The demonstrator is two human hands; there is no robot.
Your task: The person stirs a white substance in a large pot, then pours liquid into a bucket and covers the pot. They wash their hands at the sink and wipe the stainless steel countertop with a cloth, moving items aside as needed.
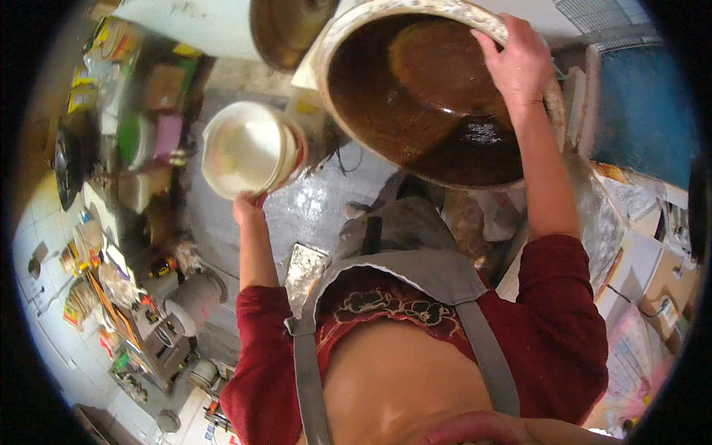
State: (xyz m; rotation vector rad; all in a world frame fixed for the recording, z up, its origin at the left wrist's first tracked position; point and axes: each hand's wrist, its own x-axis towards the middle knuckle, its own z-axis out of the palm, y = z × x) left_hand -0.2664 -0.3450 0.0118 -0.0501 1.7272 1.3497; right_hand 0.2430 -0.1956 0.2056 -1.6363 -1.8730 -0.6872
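My right hand (520, 64) grips the pale, crusted rim of a big round vat (384, 133), which is tilted so that its brown inside faces me. Wet patches shine on the vat's inner wall. To the left, my left hand (249, 207) holds the near edge of a white plastic bucket (245, 147). The mouth of this bucket faces up toward me, and its inside looks empty. Rims at its right side suggest that more than one container is nested there, though blur hides the detail.
A round brown lid or pan (292, 30) leans behind the vat. Shelves with packets and a green tub (130, 142) run along the left. Below them stands a gas stove (156, 334) beside a pale cylinder (194, 303). A blue panel (645, 114) is at right. The grey floor (311, 203) looks wet.
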